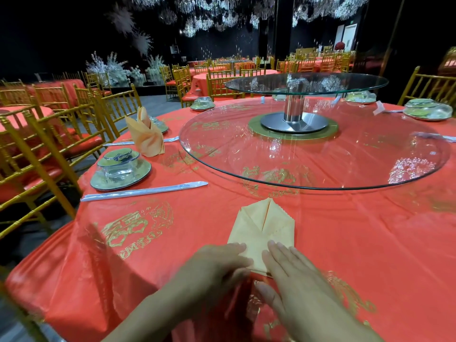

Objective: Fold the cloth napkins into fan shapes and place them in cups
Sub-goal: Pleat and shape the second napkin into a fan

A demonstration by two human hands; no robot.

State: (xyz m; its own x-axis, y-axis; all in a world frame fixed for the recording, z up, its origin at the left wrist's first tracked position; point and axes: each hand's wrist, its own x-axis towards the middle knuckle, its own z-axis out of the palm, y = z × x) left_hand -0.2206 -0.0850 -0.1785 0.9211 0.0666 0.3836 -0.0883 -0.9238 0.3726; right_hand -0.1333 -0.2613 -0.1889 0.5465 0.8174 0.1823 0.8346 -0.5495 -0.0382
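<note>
A pale orange cloth napkin (264, 225) lies flat on the red tablecloth near the table's front edge, folded to a point at its far end with two flaps meeting in a centre seam. My left hand (217, 265) rests on its near left corner with fingers straight. Beside it, my right hand (296, 277) lies flat on the near right part, its thumb down at the napkin's near edge. A finished orange napkin (146, 134) stands upright at the left; the cup beneath it is hidden.
A large glass turntable (313, 154) with a raised upper glass tier (306, 82) fills the table's middle. At the left sit a wrapped plate-and-cup setting (120, 169) and wrapped chopsticks (144, 191). Gold chairs (44, 149) line the left side. More wrapped settings stand at the far rim.
</note>
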